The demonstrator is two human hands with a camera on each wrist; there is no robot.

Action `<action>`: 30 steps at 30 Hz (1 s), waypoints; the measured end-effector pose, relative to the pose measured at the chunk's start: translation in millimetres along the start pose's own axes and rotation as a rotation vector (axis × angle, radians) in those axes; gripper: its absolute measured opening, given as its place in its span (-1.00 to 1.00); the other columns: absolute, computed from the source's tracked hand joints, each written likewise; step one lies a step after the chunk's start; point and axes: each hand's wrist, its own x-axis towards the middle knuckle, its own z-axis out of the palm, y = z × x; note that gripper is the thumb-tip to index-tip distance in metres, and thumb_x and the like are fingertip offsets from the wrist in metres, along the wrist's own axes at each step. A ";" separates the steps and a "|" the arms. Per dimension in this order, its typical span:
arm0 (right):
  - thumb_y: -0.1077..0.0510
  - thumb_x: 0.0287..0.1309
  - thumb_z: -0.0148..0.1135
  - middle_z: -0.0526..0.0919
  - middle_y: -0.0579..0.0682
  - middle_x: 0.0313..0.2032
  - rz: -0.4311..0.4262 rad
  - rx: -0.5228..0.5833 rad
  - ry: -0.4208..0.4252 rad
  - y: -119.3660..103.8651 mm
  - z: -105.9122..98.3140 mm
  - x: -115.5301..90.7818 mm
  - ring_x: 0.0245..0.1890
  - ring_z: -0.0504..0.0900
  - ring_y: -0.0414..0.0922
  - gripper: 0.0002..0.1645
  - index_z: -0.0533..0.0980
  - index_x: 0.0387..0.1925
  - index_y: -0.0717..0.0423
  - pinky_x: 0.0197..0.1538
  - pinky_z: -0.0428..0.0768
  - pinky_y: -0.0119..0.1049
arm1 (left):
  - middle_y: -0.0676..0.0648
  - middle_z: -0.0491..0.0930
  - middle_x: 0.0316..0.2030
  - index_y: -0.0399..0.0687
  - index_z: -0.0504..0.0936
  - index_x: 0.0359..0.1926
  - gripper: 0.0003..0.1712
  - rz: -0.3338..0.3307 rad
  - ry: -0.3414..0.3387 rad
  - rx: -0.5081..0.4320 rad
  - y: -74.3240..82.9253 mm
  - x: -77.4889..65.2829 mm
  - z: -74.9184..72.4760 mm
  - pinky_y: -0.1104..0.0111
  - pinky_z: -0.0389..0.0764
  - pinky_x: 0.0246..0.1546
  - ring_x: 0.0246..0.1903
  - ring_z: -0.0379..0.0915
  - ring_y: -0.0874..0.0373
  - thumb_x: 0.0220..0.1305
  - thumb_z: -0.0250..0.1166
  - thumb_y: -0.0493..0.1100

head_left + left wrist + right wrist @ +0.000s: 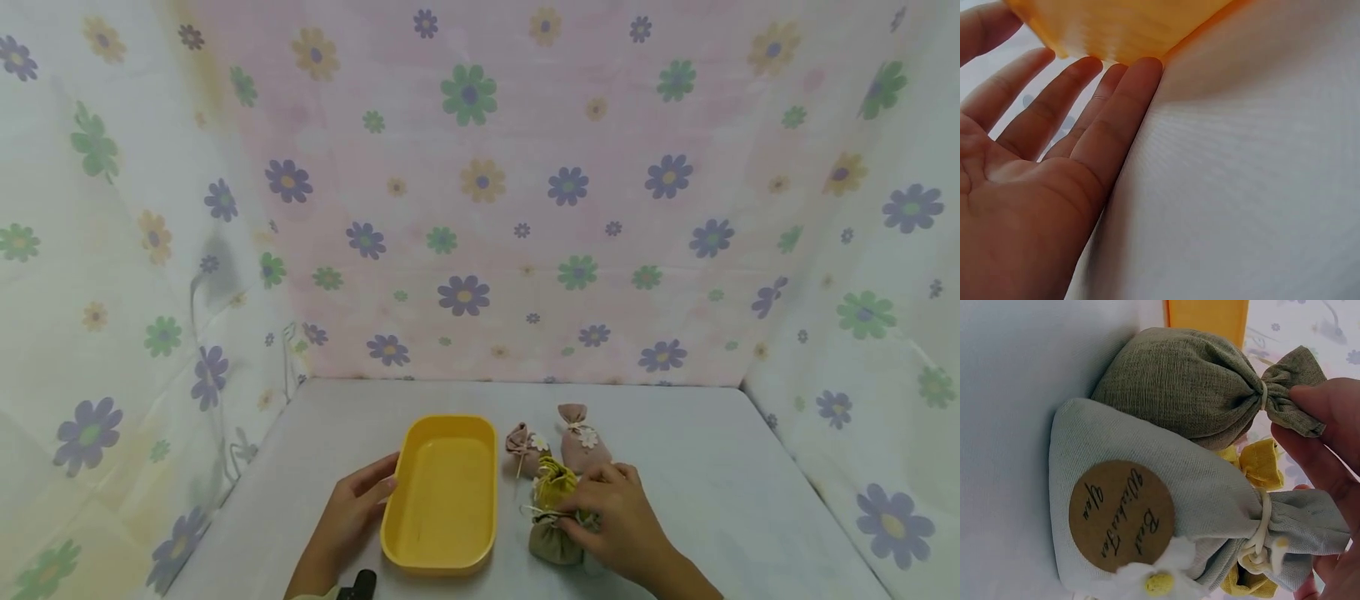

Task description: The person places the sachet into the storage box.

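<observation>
Olive pouch [553, 543], neck in pinch of right hand [626, 521]; left hand [351, 507], fingers extended, against yellow tray [444, 504]

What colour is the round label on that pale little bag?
The round label is brown, seen best in the right wrist view.

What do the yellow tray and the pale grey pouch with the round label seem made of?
Yellow tray: probably molded plastic, smooth with a soft sheen and rounded corners.
Pale grey pouch: likely woven fabric, matte, with fine weave lines and gathered folds at the tied neck.
Round label: perhaps paper or card, flat, matte brown.
</observation>
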 end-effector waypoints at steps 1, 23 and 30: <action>-0.04 -0.12 0.69 0.63 -0.71 -0.31 0.001 0.003 0.009 0.0 0.7 -0.3 -0.17 0.46 -0.41 -0.64 0.70 -0.35 -0.60 -0.01 0.29 -0.08 | 0.02 0.56 0.36 0.15 0.60 0.34 -0.35 -0.007 0.001 -0.006 -0.9 -0.2 -0.4 0.22 0.72 0.11 0.32 0.51 0.03 0.26 0.46 0.16; 0.19 0.06 0.59 0.71 -0.44 -0.37 0.041 0.300 0.071 -13.1 -8.9 23.8 -0.38 0.64 -0.46 -0.76 0.74 -0.29 -0.23 -0.29 0.69 -0.38 | 0.05 0.55 0.37 0.16 0.61 0.33 -0.26 -0.053 -0.012 -0.035 -7.4 0.0 -3.5 0.24 0.72 0.12 0.33 0.50 0.05 0.15 0.52 0.22; 0.19 0.12 0.56 0.75 -0.39 -0.34 0.034 0.353 0.102 -18.4 -11.1 40.5 -0.36 0.68 -0.42 -0.77 0.75 -0.25 -0.22 -0.29 0.75 -0.32 | 0.02 0.53 0.38 0.12 0.59 0.36 -0.30 -0.031 -0.030 -0.041 -6.5 1.1 -4.1 0.23 0.72 0.11 0.33 0.51 0.03 0.23 0.48 0.17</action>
